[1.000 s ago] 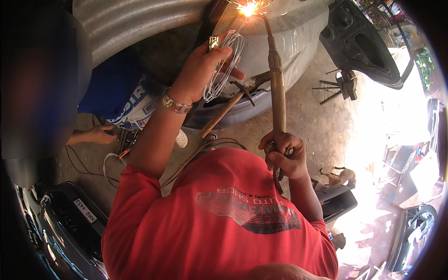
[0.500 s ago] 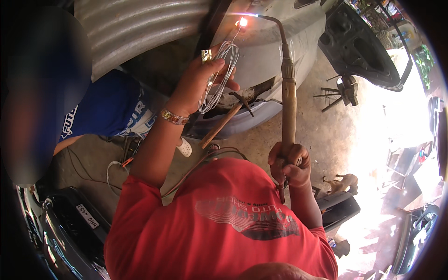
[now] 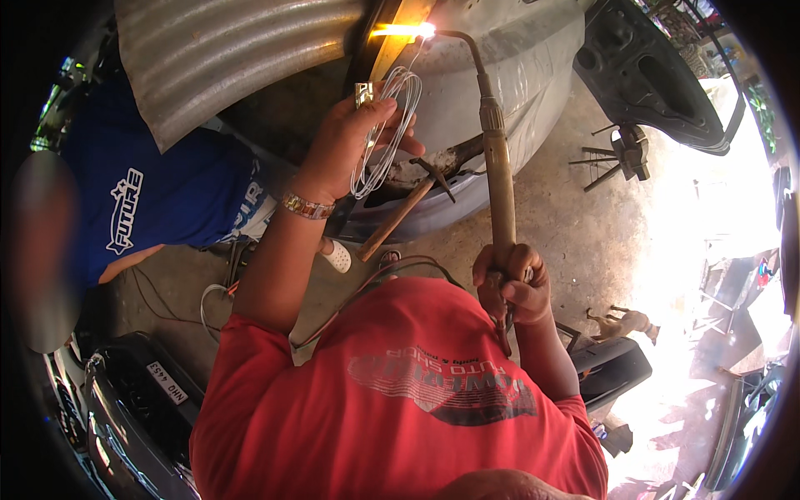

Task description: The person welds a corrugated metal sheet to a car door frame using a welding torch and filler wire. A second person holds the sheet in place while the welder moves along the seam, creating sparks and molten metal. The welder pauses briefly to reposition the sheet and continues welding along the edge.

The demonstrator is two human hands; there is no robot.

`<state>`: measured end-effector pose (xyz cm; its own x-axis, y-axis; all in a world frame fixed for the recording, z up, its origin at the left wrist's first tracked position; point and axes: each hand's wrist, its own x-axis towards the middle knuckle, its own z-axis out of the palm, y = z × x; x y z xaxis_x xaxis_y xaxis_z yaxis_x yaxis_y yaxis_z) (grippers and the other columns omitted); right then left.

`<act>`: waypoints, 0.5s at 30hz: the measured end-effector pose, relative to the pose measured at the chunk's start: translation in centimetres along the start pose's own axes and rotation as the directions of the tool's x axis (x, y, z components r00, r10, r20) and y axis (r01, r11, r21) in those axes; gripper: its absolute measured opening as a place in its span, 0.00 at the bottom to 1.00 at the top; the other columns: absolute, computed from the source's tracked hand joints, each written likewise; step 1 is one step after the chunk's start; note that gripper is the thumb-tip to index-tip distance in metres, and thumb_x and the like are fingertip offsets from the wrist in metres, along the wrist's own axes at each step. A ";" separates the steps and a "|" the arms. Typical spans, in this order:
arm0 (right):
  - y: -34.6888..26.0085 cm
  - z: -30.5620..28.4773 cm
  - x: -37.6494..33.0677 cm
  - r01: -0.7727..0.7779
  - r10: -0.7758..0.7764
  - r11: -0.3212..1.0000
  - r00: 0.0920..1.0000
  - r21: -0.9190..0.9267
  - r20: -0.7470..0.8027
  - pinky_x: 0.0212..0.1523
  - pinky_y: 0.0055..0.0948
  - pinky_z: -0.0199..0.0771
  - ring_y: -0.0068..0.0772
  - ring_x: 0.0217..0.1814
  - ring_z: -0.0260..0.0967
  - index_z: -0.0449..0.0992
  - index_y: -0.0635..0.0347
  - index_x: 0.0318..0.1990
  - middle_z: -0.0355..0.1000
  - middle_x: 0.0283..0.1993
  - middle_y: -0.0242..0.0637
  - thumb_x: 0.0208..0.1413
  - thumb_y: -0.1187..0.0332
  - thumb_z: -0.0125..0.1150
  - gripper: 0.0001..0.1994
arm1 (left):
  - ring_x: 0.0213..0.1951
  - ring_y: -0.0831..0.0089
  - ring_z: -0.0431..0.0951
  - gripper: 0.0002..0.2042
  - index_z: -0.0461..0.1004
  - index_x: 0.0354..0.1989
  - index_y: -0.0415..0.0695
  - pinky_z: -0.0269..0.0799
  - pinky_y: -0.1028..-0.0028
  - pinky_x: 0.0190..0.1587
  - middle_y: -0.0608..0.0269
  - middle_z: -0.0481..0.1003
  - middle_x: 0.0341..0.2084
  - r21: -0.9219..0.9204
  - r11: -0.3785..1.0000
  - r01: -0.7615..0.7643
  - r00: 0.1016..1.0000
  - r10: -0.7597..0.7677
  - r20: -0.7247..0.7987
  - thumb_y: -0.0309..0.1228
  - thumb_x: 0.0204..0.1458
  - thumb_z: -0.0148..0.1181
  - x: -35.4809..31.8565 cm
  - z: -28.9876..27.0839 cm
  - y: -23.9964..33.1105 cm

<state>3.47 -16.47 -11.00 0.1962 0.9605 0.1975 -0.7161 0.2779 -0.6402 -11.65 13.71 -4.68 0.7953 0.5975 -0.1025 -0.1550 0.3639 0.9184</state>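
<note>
My right hand grips the handle of a long brass gas torch. Its bent tip reaches up, and a bright yellow flame shoots left onto a dark seam at the top of a grey car body panel. My left hand, with a metal bracelet on the wrist, is raised just under the flame. It holds a loose coil of thin silvery wire, one end of which points up toward the flame. I wear a red shirt.
A wooden-handled hammer leans on the panel below my left hand. A corrugated metal sheet stands top left. A person in a blue shirt crouches at left. A black car part, a small vise and a dog are on the right.
The sparking point at the torch tip has become a steady flame pointing left. My left hand with the wire sank slightly, and the person in blue shifted closer.
</note>
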 end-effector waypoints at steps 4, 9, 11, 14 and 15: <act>-0.2 -0.1 0.8 -0.005 0.005 1.000 1.000 -0.025 0.003 0.18 0.24 0.73 0.29 0.19 0.72 0.65 0.58 0.34 0.70 0.39 0.64 0.62 0.78 0.65 0.12 | 0.42 0.62 0.86 0.20 0.74 0.60 0.36 0.84 0.59 0.49 0.53 0.82 0.43 0.015 1.000 -0.004 1.000 0.004 -0.007 0.39 0.68 0.59 0.3 -0.2 0.0; 0.0 -0.3 0.6 -0.001 0.000 0.999 1.000 -0.053 -0.008 0.17 0.24 0.75 0.30 0.19 0.73 0.66 0.58 0.33 0.70 0.42 0.65 0.61 0.77 0.66 0.12 | 0.42 0.61 0.86 0.21 0.75 0.59 0.36 0.83 0.60 0.48 0.53 0.83 0.43 0.014 1.000 -0.006 1.000 0.006 -0.010 0.41 0.68 0.58 0.1 0.1 0.1; 0.1 -0.4 0.5 -0.003 0.002 0.998 1.000 -0.064 -0.013 0.17 0.24 0.76 0.29 0.18 0.73 0.66 0.58 0.33 0.70 0.45 0.69 0.61 0.76 0.67 0.12 | 0.41 0.61 0.86 0.21 0.75 0.59 0.37 0.83 0.61 0.48 0.53 0.83 0.43 0.034 0.999 -0.004 1.000 0.004 -0.005 0.41 0.68 0.58 0.1 0.2 0.3; 0.0 -0.4 0.5 -0.003 0.002 0.998 1.000 -0.064 -0.011 0.18 0.24 0.76 0.30 0.19 0.74 0.66 0.58 0.34 0.69 0.42 0.65 0.61 0.77 0.66 0.12 | 0.40 0.60 0.87 0.21 0.75 0.60 0.37 0.82 0.62 0.48 0.53 0.83 0.44 0.067 0.998 0.010 1.000 -0.008 -0.028 0.42 0.68 0.58 0.1 0.4 0.4; -0.2 -0.3 0.6 -0.003 0.003 0.998 1.000 -0.058 -0.012 0.18 0.25 0.76 0.32 0.20 0.74 0.65 0.58 0.34 0.69 0.38 0.61 0.61 0.79 0.65 0.12 | 0.40 0.60 0.87 0.21 0.75 0.59 0.37 0.82 0.62 0.48 0.53 0.83 0.43 0.061 0.998 0.009 0.999 -0.007 -0.033 0.42 0.68 0.58 0.1 0.5 0.4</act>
<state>3.93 -15.96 -11.00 0.2020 0.9613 0.1873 -0.6767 0.2752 -0.6829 -11.38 13.53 -4.16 0.7768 0.6178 -0.1218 -0.1114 0.3251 0.9391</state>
